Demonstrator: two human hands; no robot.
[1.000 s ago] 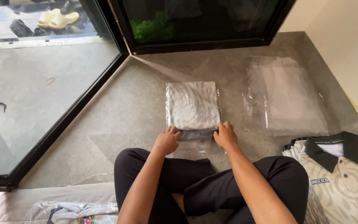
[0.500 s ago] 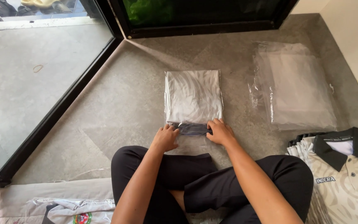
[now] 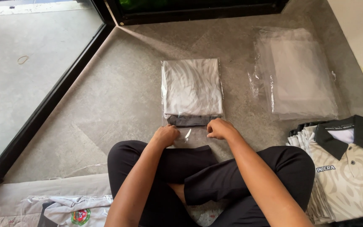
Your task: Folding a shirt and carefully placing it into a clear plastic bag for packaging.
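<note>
Two hands are working at the near edge of a bagged folded shirt (image 3: 192, 87) lying flat on the grey floor (image 3: 106, 96). Left hand (image 3: 165, 135) and right hand (image 3: 220, 128) are each pinching the clear bag's open flap (image 3: 188, 133), grip pressed together. Open floor is lying left of the bag; a stack of clear bags (image 3: 299, 75) is sitting well apart toward the right wall, a shirt pile (image 3: 349, 168) beside the right knee.

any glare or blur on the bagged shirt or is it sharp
Head view: the folded pale patterned shirt in its clear plastic bag is sharp, with small glints near the bag's open end between the left hand and right hand; the stack of empty clear bags shows soft sheen; daylight is even.
</note>
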